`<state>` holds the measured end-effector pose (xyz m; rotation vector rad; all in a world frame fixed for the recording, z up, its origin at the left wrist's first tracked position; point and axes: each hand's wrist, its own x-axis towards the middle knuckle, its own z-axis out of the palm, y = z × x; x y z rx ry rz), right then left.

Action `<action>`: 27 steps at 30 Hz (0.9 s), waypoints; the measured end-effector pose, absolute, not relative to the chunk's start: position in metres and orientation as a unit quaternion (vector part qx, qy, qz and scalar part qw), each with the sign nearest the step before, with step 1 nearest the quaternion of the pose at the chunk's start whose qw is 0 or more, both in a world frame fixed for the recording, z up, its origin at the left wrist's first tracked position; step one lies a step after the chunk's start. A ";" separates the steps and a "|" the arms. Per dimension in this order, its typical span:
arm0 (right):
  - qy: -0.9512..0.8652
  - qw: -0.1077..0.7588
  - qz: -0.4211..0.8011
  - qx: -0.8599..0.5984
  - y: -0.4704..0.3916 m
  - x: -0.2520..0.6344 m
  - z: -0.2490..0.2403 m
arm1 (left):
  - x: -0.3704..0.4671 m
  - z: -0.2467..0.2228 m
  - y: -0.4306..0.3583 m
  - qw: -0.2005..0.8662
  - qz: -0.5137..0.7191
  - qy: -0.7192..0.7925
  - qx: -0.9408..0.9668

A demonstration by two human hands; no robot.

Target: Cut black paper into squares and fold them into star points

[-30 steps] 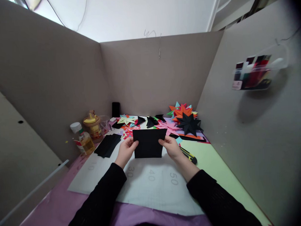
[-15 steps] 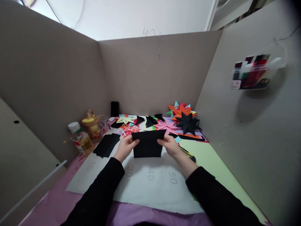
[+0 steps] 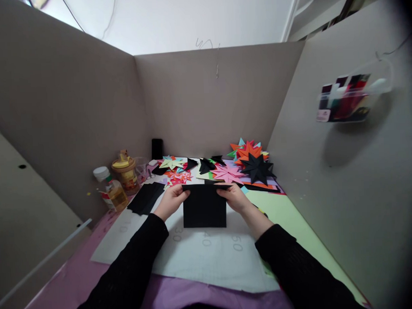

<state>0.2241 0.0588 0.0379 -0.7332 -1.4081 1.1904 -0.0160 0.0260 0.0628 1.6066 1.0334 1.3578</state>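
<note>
The person's left hand (image 3: 173,200) and right hand (image 3: 235,197) pinch the black paper (image 3: 204,208) at its upper corners, mid-desk; black sheets (image 3: 146,198) lie at its ten o'clock, a black star (image 3: 258,169) at two.

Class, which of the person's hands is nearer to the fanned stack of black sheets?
Left. The left hand is just to the right of the fanned stack, across a small gap; the right hand is farther right, at the far edge of the held black sheet.

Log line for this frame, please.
left hand + right hand: hold black paper | right: yellow cutter | left: black sheets
</note>
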 end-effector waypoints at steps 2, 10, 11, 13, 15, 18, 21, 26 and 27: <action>-0.616 0.521 0.507 -0.303 0.056 0.228 0.042 | -0.017 0.066 0.025 0.393 0.529 0.405 0.634; -0.666 0.472 0.499 -0.290 0.034 0.244 0.054 | -0.014 0.075 0.011 0.426 0.517 0.392 0.630; -0.672 0.467 0.498 -0.287 0.031 0.247 0.054 | -0.014 0.074 0.009 0.430 0.517 0.391 0.628; -0.681 0.458 0.500 -0.276 0.024 0.253 0.055 | -0.015 0.073 0.004 0.442 0.512 0.388 0.626; -0.713 0.441 0.487 -0.243 0.018 0.258 0.058 | -0.016 0.072 0.000 0.456 0.505 0.384 0.624; -0.797 0.395 0.415 -0.192 0.007 0.263 0.067 | -0.019 0.073 -0.005 0.471 0.494 0.381 0.623; -0.843 0.384 0.302 -0.226 -0.002 0.260 0.077 | -0.017 0.075 -0.009 0.466 0.484 0.391 0.629; -0.841 0.406 0.226 -0.277 -0.012 0.251 0.079 | -0.008 0.075 -0.015 0.432 0.513 0.399 0.625; -0.831 0.415 0.231 -0.288 -0.014 0.250 0.077 | -0.007 0.075 -0.016 0.439 0.528 0.385 0.617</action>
